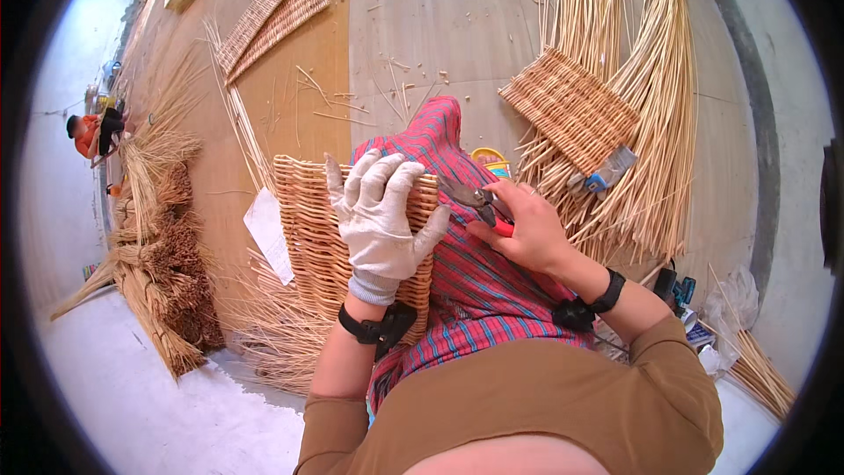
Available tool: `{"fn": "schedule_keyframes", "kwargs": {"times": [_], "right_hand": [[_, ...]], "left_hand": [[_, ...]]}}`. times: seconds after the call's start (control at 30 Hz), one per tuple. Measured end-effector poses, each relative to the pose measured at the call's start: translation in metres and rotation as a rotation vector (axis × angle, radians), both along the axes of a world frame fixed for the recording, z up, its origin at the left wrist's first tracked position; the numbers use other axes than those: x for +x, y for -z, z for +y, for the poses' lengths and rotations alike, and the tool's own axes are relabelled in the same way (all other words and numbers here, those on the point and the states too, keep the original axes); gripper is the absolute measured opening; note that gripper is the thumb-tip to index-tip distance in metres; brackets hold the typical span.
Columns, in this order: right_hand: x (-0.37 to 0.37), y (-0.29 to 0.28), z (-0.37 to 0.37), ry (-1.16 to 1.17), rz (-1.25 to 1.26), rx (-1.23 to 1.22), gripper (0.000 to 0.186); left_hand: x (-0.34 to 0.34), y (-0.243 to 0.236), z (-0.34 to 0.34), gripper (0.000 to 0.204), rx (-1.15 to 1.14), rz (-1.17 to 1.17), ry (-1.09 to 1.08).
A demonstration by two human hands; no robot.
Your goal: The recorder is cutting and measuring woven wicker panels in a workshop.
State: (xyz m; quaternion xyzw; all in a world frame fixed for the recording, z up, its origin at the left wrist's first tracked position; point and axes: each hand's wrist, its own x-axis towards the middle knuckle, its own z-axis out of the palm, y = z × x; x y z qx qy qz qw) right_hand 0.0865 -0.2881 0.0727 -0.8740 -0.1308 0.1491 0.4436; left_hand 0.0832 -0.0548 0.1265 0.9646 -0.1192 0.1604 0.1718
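Observation:
A woven wicker panel (pixel 308 229) stands tilted over my lap, against the red plaid cloth on my legs. My left hand (pixel 380 220), in a white work glove, grips it from the near face, with the fingers bent toward its top edge and the thumb toward its right side. My right hand (pixel 530 227) is bare and closed around a pair of pruning shears (pixel 470 197) with red handles. The dark blades point left, at the panel's upper right corner. Whether a cane end lies between them is too small to tell.
A finished-looking woven piece (pixel 571 110) lies on long cane bundles (pixel 661 79) at the right, beside a blue-handled brush (pixel 611 169). More woven strips (pixel 277 13) lie at the far left. Brown bundles (pixel 167 255) stand left; another person (pixel 92 134) sits beyond. Cane offcuts litter the floor.

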Motion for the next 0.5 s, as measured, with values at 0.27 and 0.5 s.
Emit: {"fn": "schedule_keyframes", "kwargs": {"times": [0.27,0.5], "right_hand": [[0.005,0.019,0.004,-0.082,-0.077,0.012,0.067],[0.001,0.022,0.013,-0.008,-0.097,0.077,0.056]], "left_hand": [[0.003,0.000,0.001,0.052,-0.009,-0.006,-0.012],[0.004,0.003,0.002,0.054,-0.015,-0.016,-0.009]]}}
